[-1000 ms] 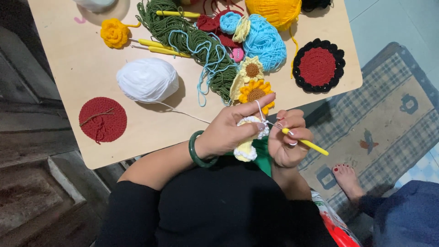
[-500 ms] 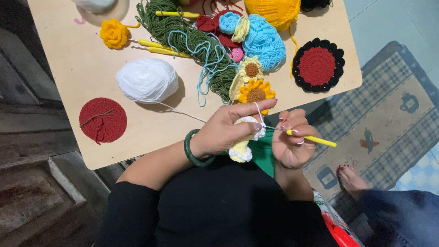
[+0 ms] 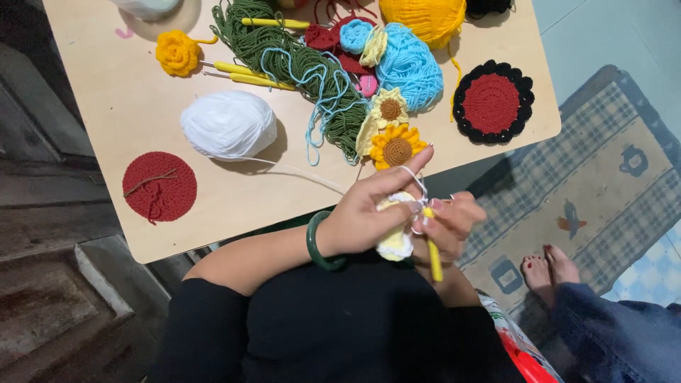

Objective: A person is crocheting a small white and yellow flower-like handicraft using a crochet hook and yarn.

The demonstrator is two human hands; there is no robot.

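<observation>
A small white and pale yellow crochet piece is held just off the near edge of the surface, above the lap. The left hand is closed around it, with the index finger stretched out and a strand of white yarn looped over that finger. A green bangle is worn on the left wrist. The right hand is closed around a yellow crochet hook, whose handle points down toward the lap; the hook's tip is hidden between the fingers and the piece.

The white strand is led back across the surface to a white yarn ball near the middle. A red crocheted circle lies toward the near left corner. A tangle of green yarn with light blue thread across it is seen beyond the ball, and a crocheted sunflower lies close to the near edge, just beyond the hands. A red and black round mat sits near the right edge, a blue yarn ball beside it, and a yellow crocheted rose toward the far left. Bare feet of another person are seen on the rug to the right.
</observation>
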